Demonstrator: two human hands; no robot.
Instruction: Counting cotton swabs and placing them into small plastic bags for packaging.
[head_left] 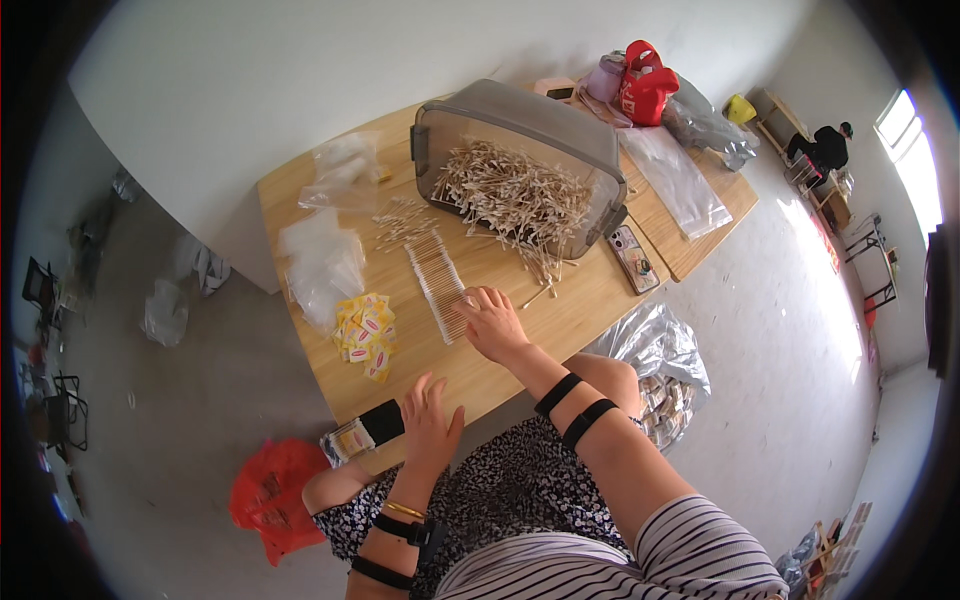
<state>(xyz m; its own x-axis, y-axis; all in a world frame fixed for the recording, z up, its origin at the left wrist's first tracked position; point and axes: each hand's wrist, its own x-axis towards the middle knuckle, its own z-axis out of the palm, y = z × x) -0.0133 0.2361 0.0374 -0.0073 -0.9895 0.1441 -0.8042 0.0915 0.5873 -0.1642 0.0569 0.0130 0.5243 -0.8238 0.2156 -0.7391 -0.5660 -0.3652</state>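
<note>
A person's bare right hand (490,322) reaches over a light wood surface (540,335). Beyond its fingers and a little to their right, a large translucent grey tub (480,110) lies tipped on its side, its mouth facing the person. Inside is a thick, tangled heap of cotton swabs (515,195), pale sticks with white tips, some spilling over the rim toward the fingers.

Just beside the right fingertips, on their left, is a neat row of swabs (432,275), the sticks laid parallel like ladder rungs, white ends forming two lines that run away from the person. The fingers are bent and close together at the row's right edge; whether they pinch a swab I cannot tell. A small loose scatter of swabs (402,220) lies past the row's far end.

The left hand (430,422) is nearer the person, over the surface's edge, with its fingers spread apart. Ahead of them and leftward is a pile of yellow-and-white packets (364,332), then clear plastic bags (325,262) farther off. Left of these fingers, low down, hangs a red plastic bag (275,495); its contents are unclear. Right of the right fingers lies a phone (634,258).
</note>
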